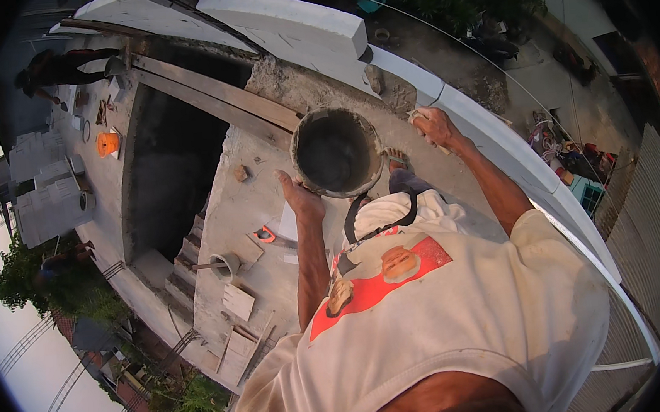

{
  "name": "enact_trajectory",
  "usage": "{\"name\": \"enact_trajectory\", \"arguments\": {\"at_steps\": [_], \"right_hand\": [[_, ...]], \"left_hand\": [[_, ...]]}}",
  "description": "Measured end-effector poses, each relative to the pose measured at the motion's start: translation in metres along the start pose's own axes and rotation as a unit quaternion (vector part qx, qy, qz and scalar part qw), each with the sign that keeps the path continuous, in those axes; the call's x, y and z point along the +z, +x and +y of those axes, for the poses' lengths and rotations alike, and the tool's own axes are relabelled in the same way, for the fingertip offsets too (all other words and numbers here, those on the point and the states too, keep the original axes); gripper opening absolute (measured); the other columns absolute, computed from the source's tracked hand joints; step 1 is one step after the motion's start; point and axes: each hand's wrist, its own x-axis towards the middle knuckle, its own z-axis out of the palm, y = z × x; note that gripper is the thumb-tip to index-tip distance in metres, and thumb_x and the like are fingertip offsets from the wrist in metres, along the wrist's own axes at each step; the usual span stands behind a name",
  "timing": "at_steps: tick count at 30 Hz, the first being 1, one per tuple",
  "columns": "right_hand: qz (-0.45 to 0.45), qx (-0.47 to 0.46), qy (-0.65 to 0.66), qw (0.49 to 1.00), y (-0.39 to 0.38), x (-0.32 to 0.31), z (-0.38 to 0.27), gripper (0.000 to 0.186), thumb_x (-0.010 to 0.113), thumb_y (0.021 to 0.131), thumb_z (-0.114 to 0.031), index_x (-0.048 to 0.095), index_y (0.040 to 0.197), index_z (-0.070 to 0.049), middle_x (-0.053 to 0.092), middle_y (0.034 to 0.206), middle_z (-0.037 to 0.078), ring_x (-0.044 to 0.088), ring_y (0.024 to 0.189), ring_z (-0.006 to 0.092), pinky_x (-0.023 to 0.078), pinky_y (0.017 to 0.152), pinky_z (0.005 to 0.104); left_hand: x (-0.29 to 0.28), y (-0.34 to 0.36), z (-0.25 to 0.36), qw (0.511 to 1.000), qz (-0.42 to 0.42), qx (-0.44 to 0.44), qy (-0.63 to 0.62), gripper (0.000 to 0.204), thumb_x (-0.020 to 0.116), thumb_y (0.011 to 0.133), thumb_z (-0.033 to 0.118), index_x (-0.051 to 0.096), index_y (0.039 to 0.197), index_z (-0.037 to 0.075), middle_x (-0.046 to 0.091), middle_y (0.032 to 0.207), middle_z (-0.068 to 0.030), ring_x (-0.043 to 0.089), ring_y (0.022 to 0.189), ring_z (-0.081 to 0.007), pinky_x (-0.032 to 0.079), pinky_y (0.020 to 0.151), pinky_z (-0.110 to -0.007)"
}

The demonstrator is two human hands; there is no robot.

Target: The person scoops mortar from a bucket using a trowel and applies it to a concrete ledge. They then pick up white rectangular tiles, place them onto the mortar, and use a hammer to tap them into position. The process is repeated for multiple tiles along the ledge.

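Grey, cement-crusted bucket [379,169], round-mouthed, dark inside: we find it in front of the wearer's body, above the concrete slab [256,200]. Left hand [305,200]: at the bucket's near left side, thumb spread away, fingers partly hidden; we cannot tell how firmly it grips. Right hand [435,128]: curled closed around a small pale object [416,115], kind unclear to us, beside the white block wall [430,83], well apart from the bucket.

On the slab, left of the bucket, we list: one brownish lump [241,173]; one orange-and-black item [264,234]; one smaller pail [226,265], a stick lying across its mouth. Further off, we record wooden planks [216,92] along a dark opening [175,152], an orange container [107,143], stacked pale blocks [47,201], and a co-worker [71,67], bent over, upper left.
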Motion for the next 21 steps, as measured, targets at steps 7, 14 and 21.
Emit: {"name": "enact_trajectory", "arguments": {"at_steps": [7, 14, 21], "right_hand": [[0.171, -0.092, -0.382, 0.904, 0.116, 0.007, 0.035, 0.026, 0.063, 0.095, -0.017, 0.067, 0.114, 0.0, 0.068, 0.114, 0.022, 0.072, 0.101, 0.0382, 0.062, 0.085, 0.0475], [0.172, -0.044, -0.482, 0.858, 0.116, 0.019, 0.088, 0.06, 0.07, 0.088, -0.002, 0.051, 0.145, 0.002, 0.054, 0.131, 0.015, 0.065, 0.115, 0.0345, 0.064, 0.088, 0.0416], [0.19, -0.015, -0.373, 0.908, 0.069, 0.017, 0.096, 0.038, 0.068, 0.087, -0.001, 0.063, 0.124, 0.005, 0.063, 0.124, 0.025, 0.068, 0.11, 0.0463, 0.059, 0.091, 0.0522]], "left_hand": [[-0.082, -0.006, -0.009, 0.995, 0.097, -0.007, -0.018, 0.092, 0.042, 0.098, 0.083, 0.071, 0.119, -0.002, 0.076, 0.119, -0.013, 0.071, 0.11, -0.0267, 0.055, 0.1, -0.041], [-0.149, -0.055, -0.007, 0.982, 0.156, 0.035, -0.102, 0.101, 0.036, 0.097, 0.085, 0.063, 0.137, -0.004, 0.067, 0.139, -0.0189, 0.063, 0.129, -0.0355, 0.047, 0.114, -0.05], [-0.166, -0.083, -0.017, 0.951, 0.232, 0.119, -0.164, 0.095, 0.045, 0.098, 0.079, 0.054, 0.146, -0.002, 0.06, 0.147, -0.0189, 0.06, 0.133, -0.0357, 0.047, 0.115, -0.051]]}}
